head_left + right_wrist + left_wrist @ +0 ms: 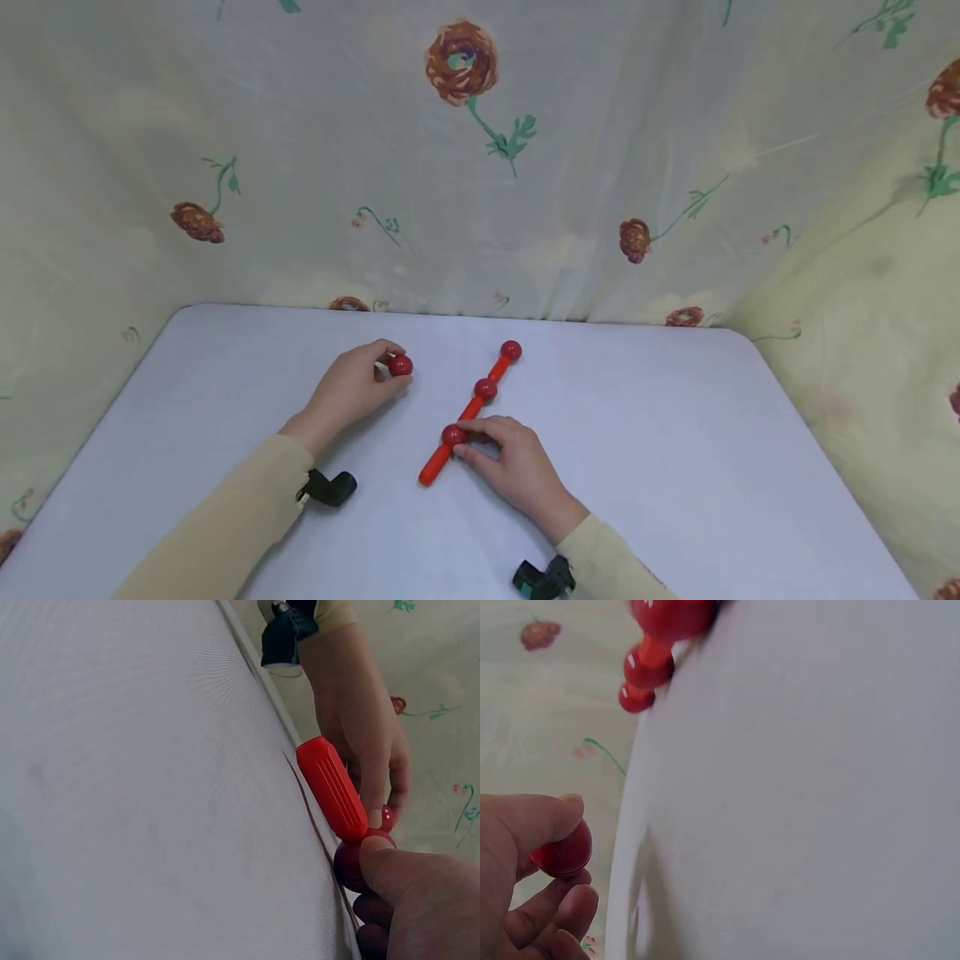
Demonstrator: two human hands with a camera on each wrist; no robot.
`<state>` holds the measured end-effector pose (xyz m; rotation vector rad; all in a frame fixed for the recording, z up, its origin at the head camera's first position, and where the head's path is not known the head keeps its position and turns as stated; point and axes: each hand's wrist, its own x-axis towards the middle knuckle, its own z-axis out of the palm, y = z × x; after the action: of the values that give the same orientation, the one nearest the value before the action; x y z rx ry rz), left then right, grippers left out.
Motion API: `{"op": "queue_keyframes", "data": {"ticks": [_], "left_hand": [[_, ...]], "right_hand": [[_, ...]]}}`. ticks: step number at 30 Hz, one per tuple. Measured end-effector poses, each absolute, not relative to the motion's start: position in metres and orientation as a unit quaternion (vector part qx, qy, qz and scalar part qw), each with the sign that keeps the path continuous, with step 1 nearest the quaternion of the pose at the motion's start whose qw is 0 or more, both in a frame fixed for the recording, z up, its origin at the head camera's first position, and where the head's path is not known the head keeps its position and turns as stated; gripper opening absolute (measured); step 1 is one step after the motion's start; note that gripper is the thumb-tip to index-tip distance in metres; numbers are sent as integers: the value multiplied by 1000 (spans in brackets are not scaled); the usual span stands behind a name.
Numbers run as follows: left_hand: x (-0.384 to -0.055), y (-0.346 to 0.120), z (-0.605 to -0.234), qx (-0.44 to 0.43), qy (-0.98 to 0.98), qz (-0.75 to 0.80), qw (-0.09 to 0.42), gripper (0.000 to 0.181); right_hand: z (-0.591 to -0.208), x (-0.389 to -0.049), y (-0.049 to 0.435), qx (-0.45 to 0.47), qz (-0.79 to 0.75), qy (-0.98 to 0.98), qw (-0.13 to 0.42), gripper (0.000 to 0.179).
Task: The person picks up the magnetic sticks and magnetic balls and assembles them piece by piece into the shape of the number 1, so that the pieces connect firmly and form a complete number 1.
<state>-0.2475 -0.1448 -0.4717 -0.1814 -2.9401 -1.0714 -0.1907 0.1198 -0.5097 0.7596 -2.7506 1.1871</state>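
Note:
A chain of dark red balls [485, 389] joined by bright red rods [471, 408] lies slanted across the middle of the white table. A ball sits at its far end, and a bare ribbed rod [331, 787] sticks out at the near end. My right hand [517, 471] pinches the nearest ball [453, 435] of the chain between thumb and fingers. To the left of the chain, my left hand [348, 392] holds a separate red ball [401, 365] by thumb and fingertips. In the left wrist view that loose ball [566, 851] is partly covered by the thumb.
The white table [675, 450] has a rounded far edge. Behind it hangs a flowered curtain [540, 233], which also closes both sides. Black wrist cameras are strapped to the left sleeve [225, 517] and the right sleeve [615, 562].

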Motion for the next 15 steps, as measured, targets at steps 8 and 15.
{"op": "queue_keyframes", "data": {"ticks": [8,15], "left_hand": [[-191,-144,-481,-48,-910,-412,6,38],[-149,-147,-494,-41,-893,-448,3,35]], "right_hand": [[-508,-190,119,243,388,-889,20,32],[-507,-189,119,240,388,-890,19,33]]}}
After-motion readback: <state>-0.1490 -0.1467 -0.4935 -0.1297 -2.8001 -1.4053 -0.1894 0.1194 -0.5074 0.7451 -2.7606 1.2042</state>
